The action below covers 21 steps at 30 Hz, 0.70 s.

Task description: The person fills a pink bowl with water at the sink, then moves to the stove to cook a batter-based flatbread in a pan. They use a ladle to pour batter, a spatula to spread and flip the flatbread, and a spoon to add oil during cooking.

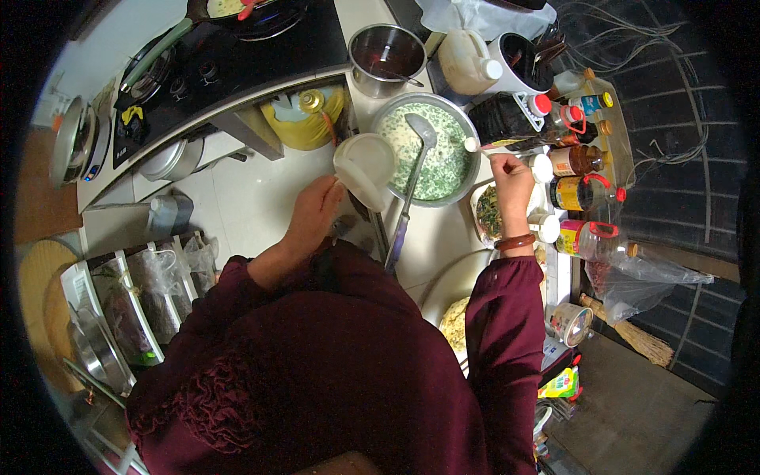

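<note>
My left hand (314, 208) grips a translucent plastic tub (367, 155), which is tilted beside the left rim of a metal bowl. In my right hand (512, 183) is a small spoon (473, 145); its white tip, perhaps heaped with something white, is over the bowl's right edge. Pale batter with chopped greens (448, 169) fills the metal bowl (475, 178). A metal ladle (420, 132) with a purple handle rests in the batter, its handle extending over the rim toward me. Below my right wrist sits a dish of dark green food (488, 214), partly covered by the arm.
A steel pot (386, 74) with dark contents stands beyond the bowl. Several sauce bottles (573, 193) and a white-capped jug (466, 62) line the right side. At upper left, a pan (199, 12) is on the black cooktop (237, 65). Flatbread (456, 323) lies near my right sleeve.
</note>
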Each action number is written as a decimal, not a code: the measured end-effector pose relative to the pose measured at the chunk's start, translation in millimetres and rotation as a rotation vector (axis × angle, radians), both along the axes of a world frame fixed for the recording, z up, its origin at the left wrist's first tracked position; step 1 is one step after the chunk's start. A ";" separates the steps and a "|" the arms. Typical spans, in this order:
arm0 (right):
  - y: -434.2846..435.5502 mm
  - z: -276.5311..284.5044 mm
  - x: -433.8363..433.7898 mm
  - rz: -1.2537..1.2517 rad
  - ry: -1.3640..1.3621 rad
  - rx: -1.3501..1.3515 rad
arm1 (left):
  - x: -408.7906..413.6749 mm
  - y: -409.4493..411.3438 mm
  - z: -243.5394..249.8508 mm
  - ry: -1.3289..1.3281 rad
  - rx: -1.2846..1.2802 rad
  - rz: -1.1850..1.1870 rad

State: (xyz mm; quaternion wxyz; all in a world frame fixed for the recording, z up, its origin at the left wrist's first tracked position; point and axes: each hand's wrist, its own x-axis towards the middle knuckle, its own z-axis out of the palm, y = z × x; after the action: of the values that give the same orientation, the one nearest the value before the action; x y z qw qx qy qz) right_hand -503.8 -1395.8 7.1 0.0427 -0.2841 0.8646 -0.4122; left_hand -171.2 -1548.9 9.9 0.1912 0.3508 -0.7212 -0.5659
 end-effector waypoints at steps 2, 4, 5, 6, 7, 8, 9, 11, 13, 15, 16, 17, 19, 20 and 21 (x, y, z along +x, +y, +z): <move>-5.7 -4.3 -9.9 -0.005 -0.003 -0.071 | 3.2 -3.5 -2.6 0.014 -0.017 -0.002; -13.6 4.1 -11.2 -0.006 -0.019 -0.107 | 7.4 -6.5 -7.4 0.011 -0.025 -0.004; -16.1 6.5 -11.7 -0.008 -0.026 -0.125 | 8.6 -7.2 -8.6 0.009 -0.029 -0.006; -17.4 8.1 -12.5 -0.047 -0.049 -0.154 | 8.1 -7.3 -7.1 0.017 -0.021 -0.009; -16.3 8.1 -10.1 -0.003 0.033 -0.105 | 7.1 -7.0 -4.1 0.024 -0.013 -0.013; -14.0 7.0 -5.4 0.040 0.114 -0.056 | 6.1 -6.9 -2.6 0.032 -0.005 -0.017; -14.0 8.7 2.4 0.086 0.194 -0.006 | 6.4 -6.9 -3.9 0.039 0.000 -0.022; -11.8 17.7 12.8 0.101 0.310 0.045 | 6.3 -6.1 -10.4 0.054 0.011 -0.032; -10.5 22.5 23.8 0.119 0.335 0.026 | 2.9 -6.1 -16.6 0.085 -0.005 -0.054; -4.7 27.3 35.5 0.080 0.197 -0.024 | -0.6 -4.8 -19.9 0.102 -0.029 -0.076; -3.0 27.3 42.2 0.073 0.040 -0.128 | -2.0 -4.1 -20.5 0.103 -0.045 -0.086; -1.0 27.7 51.3 0.065 -0.117 -0.231 | -3.6 -3.3 -19.8 0.104 -0.061 -0.096; 3.7 47.1 79.7 0.102 -0.358 -0.295 | -7.1 -1.2 -16.5 0.131 -0.071 -0.097; 3.2 50.6 93.8 0.160 -0.332 -0.292 | -6.6 -0.5 -24.2 0.135 -0.072 -0.101; 2.8 55.6 107.1 0.206 -0.298 -0.292 | -9.4 -1.0 -27.6 0.143 -0.073 -0.118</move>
State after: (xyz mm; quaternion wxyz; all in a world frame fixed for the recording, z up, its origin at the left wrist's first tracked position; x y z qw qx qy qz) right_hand -396.7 -1393.0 62.7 0.1702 -0.3097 0.7464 -0.5640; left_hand -180.6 -1549.9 -17.6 0.2212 0.2594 -0.7453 -0.5729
